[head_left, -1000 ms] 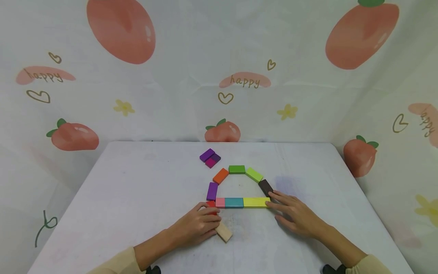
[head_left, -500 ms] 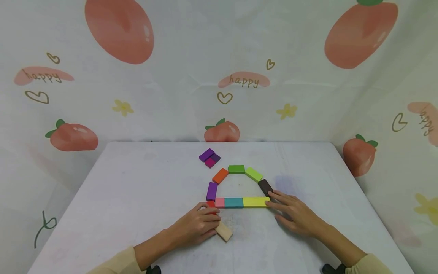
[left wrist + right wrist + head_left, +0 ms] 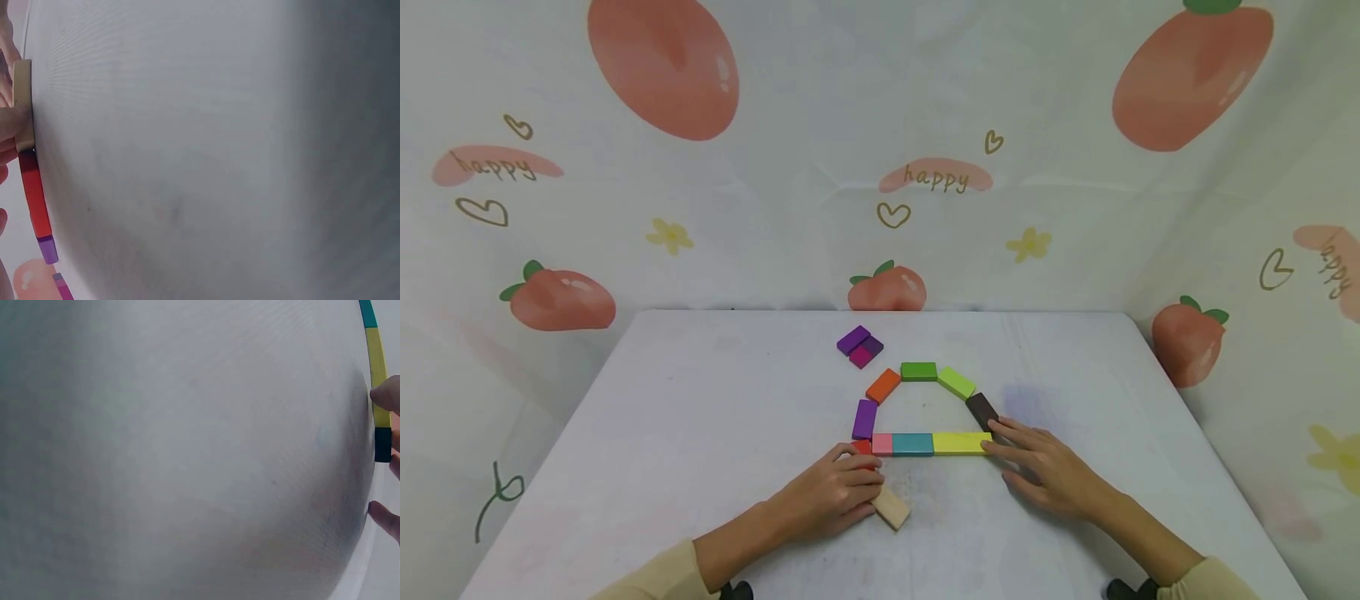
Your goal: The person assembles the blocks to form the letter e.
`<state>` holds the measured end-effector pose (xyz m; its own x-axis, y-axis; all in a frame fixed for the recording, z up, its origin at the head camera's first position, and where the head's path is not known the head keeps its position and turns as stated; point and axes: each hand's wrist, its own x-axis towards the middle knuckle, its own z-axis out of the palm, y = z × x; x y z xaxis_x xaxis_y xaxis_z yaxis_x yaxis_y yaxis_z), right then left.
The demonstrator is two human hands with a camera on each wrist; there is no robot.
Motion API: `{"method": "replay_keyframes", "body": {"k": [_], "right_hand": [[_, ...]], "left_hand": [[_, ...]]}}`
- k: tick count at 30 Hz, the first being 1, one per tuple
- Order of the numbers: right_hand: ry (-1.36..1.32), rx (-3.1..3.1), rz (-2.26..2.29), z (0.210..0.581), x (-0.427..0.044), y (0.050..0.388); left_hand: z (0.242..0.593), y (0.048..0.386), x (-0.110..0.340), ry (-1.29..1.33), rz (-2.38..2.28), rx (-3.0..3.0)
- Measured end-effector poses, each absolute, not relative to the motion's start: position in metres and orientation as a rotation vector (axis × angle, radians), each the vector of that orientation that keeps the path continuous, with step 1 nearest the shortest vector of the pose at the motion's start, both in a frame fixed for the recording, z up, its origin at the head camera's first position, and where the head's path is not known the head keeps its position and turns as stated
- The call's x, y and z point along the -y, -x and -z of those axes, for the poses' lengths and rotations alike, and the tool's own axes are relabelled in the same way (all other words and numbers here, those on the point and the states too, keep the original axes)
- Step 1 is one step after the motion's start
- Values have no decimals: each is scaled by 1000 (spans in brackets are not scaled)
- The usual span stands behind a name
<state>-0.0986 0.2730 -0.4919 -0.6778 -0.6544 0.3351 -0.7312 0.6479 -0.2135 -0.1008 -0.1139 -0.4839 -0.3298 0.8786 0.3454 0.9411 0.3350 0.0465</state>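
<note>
In the head view, my left hand [image 3: 835, 492] lies over the plain wooden block [image 3: 892, 507] and the red block [image 3: 862, 450]. Its thumb is against the side of the wooden block [image 3: 24, 94], the fingers across the block's top end, and other fingertips rest on the red block [image 3: 34, 197]. My right hand [image 3: 1048, 471] is spread, fingertips touching the dark brown block [image 3: 982, 411] and the yellow block's [image 3: 962, 443] right end. Teal [image 3: 913, 444] and pink [image 3: 883, 444] blocks continue the straight row leftward. Purple [image 3: 864, 418], orange [image 3: 883, 386], green [image 3: 919, 372] and lime [image 3: 957, 383] blocks form an arch above.
Behind the arch lies a small cluster of a purple block [image 3: 853, 340], a magenta block [image 3: 861, 357] and a dark purple block [image 3: 872, 345]. All of them lie on a white table [image 3: 700, 417]. A fruit-patterned cloth [image 3: 790, 225] hangs behind it.
</note>
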Motion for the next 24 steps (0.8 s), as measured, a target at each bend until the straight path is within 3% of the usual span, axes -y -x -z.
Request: {"method": "replay_keyframes", "body": {"k": [7, 24], "right_hand": [[-1132, 2640, -493, 492, -273, 99], [-1121, 2633, -485, 491, -272, 98]], "left_hand": [[477, 110, 116, 1542, 530, 2371], [456, 216, 126, 532, 908, 2643]]}}
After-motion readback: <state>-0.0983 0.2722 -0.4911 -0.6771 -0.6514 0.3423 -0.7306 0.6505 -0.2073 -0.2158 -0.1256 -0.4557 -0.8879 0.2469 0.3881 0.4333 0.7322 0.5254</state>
